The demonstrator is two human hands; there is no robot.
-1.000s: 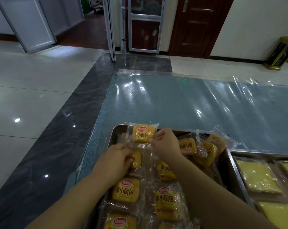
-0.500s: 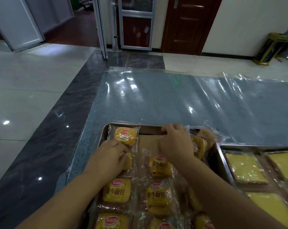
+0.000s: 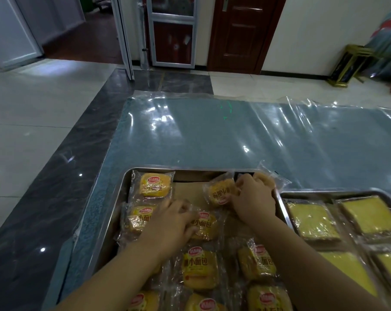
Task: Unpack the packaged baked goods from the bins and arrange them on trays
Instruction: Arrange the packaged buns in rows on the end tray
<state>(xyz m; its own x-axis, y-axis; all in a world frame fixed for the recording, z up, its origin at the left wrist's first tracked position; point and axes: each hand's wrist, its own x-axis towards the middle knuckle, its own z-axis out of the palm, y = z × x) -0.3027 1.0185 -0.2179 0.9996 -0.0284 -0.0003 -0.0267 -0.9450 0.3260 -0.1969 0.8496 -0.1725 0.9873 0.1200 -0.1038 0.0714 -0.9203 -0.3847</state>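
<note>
A steel tray [image 3: 131,176] in front of me holds several small yellow buns in clear wrappers. One wrapped bun [image 3: 155,184] lies in its far left corner. My left hand [image 3: 170,223] lies over the middle buns, its fingers curled on the wrapper of a bun [image 3: 204,225]. Near the tray's far right corner my right hand [image 3: 253,198] grips a turned bun packet [image 3: 219,191], with another packet [image 3: 268,179] just behind its fingers. Bare brown paper lining [image 3: 190,191] shows between the far buns.
A second steel tray [image 3: 324,192] at the right holds wrapped yellow cake slices [image 3: 311,218]. Both trays sit on a table under clear plastic sheeting [image 3: 212,135]. Beyond it are a tiled floor, doors and a gold stand [image 3: 347,66] at the far right.
My right hand has drawn a bun packet from the right pile into the far middle gap. My left hand has shifted right onto the middle bun's wrapper. The camera has dipped slightly.
</note>
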